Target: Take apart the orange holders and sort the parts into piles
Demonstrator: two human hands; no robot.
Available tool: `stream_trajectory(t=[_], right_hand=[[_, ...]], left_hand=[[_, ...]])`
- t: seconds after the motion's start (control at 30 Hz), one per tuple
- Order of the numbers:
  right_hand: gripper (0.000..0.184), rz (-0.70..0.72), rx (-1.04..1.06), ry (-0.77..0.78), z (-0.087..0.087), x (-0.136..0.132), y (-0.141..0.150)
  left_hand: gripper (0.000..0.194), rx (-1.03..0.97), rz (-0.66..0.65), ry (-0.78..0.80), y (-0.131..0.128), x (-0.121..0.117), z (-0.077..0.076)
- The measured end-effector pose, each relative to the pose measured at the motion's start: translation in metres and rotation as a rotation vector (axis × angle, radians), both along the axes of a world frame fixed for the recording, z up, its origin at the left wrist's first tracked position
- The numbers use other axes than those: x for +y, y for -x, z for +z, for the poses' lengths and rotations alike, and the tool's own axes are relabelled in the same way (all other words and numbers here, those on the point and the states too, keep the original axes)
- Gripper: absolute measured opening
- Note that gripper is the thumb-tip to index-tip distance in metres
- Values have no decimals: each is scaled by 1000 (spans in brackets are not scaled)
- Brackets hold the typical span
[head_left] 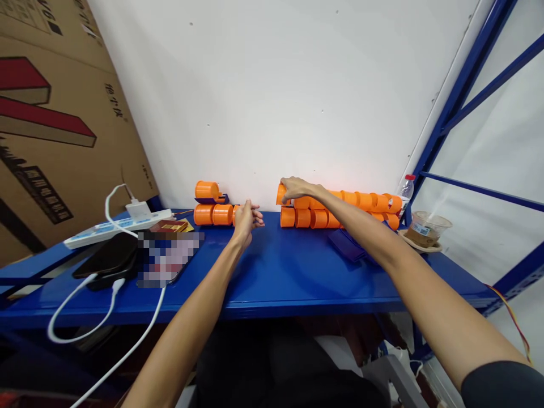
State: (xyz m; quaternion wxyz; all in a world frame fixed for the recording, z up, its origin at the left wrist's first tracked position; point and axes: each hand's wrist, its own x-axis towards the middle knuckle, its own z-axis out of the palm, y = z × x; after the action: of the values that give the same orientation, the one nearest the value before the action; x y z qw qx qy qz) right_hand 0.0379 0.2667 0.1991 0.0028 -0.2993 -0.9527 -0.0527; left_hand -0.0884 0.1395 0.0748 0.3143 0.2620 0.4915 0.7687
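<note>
Risk noted first: a sideways nudge at the orange cup (280,194), left end of the upper row (349,198) along the surface's (259,277) far edge, could push its neighbours off the lower row (302,218). Likely cause: knuckles or rim catching the next cup while the fingers are bent over the top. Second risk: the right forearm (361,221) crosses in front of both rows; a low sweep might drag cups toward the near edge, or bump the drink cup (427,229) by the right edge.

Left group (204,214), also at the far edge: one cup on top, dark blue piece (206,200) beneath it. Probable cause of a spill there: the left wrist knocking the end cup.

Grip, right hand (296,188): narrow, fingers and thumb closed about the orange cup; whether its weight is off the lower row, cannot tell. Grip, left hand (248,219): loose, fingers part-curled, nothing seen held; overlaps the end cup in view, contact unclear.
</note>
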Motion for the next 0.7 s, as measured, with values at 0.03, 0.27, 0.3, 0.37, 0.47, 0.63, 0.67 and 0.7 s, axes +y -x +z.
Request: stream_trajectory(t=[0.03, 0.27, 0.3, 0.37, 0.47, 0.63, 0.67, 0.7], right_hand=[[52, -8, -13, -8, -1, 1, 0], [67, -20, -66, -31, -6, 7, -2], [70, -18, -75, -35, -6, 8, -2], [72, -23, -106, -49, -8, 8, -1], [69, -47, -146, -61, -10, 7, 1], [69, -38, -187, -64, -4, 5, 3], [70, -18, -171, -83, -3, 4, 5], [70, 8, -141, -118, -2, 3, 6]], left_hand=[[34, 8, -12, 5, 0, 0, 0], [20, 303, -279, 181, 1, 3, -5], [20, 341, -327, 214, -1, 3, -7], [22, 384, -412, 258, -3, 5, -11], [26, 483, -513, 310, -5, 7, -17], [27, 594, -549, 352, -3, 9, -21], [27, 605, -549, 359, -3, 9, -21], [27, 615, -548, 367, -3, 9, -21]])
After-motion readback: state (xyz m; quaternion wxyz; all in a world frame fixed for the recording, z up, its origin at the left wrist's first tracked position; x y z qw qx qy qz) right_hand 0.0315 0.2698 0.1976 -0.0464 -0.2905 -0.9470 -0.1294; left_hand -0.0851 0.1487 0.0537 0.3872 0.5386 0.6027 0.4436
